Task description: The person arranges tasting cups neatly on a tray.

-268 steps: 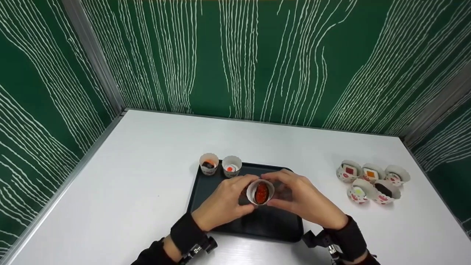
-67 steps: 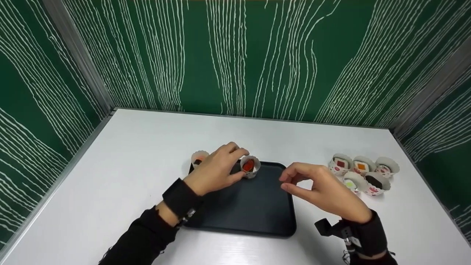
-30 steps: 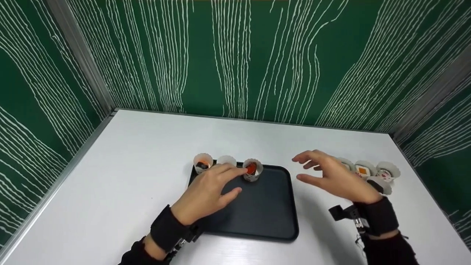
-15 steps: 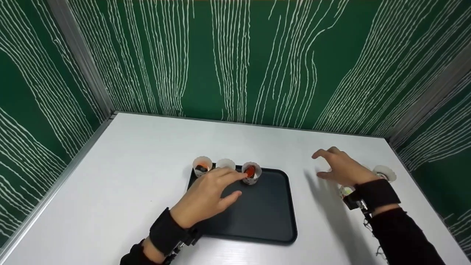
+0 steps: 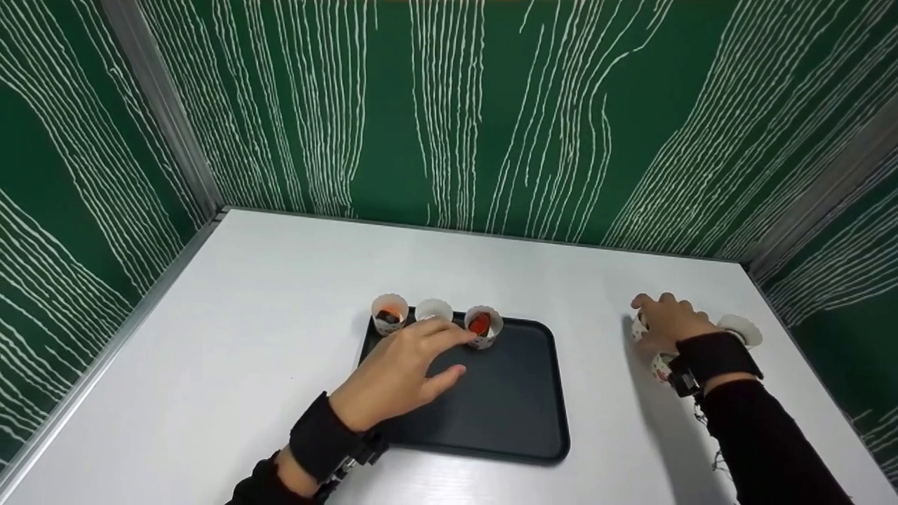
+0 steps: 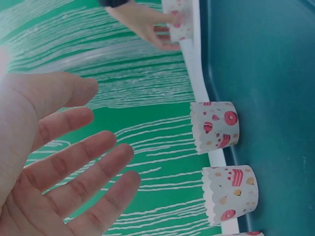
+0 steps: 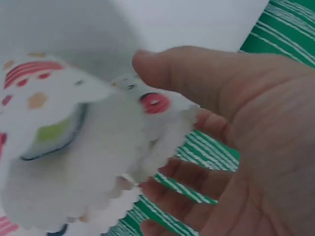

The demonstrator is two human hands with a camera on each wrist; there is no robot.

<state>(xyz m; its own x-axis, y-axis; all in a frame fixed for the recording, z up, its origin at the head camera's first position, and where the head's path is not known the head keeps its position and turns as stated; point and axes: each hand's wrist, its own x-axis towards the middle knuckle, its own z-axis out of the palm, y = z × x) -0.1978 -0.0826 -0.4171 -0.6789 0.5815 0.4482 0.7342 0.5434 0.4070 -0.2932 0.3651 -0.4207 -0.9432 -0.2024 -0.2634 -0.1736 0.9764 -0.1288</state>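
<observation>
One patterned paper cup [image 5: 638, 330] is at the right of the tabletop [image 5: 280, 280], between the thumb and fingers of my right hand [image 5: 672, 326]; I cannot tell whether they pinch it. A neighbouring cup [image 5: 661, 367] sits just beside it. My left hand [image 5: 396, 372], fingers spread, hovers over the dark tray [image 5: 505, 407], near three cups [image 5: 433, 308] along its far edge.
</observation>
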